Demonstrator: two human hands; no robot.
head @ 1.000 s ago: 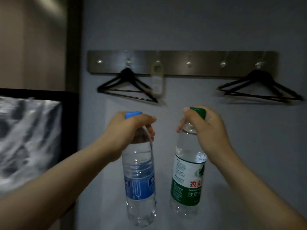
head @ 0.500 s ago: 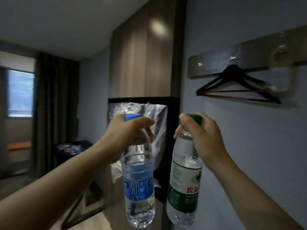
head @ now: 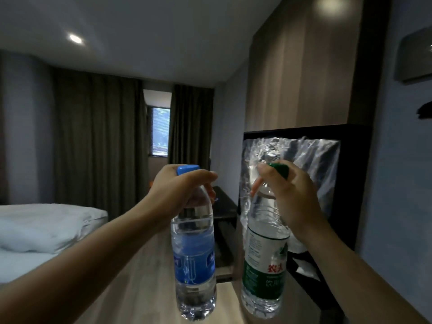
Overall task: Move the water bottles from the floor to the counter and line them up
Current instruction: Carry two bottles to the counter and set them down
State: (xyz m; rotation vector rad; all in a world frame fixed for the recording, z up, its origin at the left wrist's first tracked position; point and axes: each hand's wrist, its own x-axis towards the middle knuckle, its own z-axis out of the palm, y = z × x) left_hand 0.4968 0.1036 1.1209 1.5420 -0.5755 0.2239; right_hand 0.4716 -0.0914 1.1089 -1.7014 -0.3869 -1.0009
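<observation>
Left forearm [head: 93, 253], right forearm [head: 350, 265] bare to frame edge; left hand [head: 177, 195], right hand [head: 287, 197] bare.

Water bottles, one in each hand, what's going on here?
A person is carrying two water bottles by their necks. The left hand grips the blue-capped bottle and the right hand grips the green-capped bottle. Both hang in the air above a light wood surface, neither set down yet. A bed lies to the left, and crinkled clear plastic fills the dark niche on the right.
</observation>
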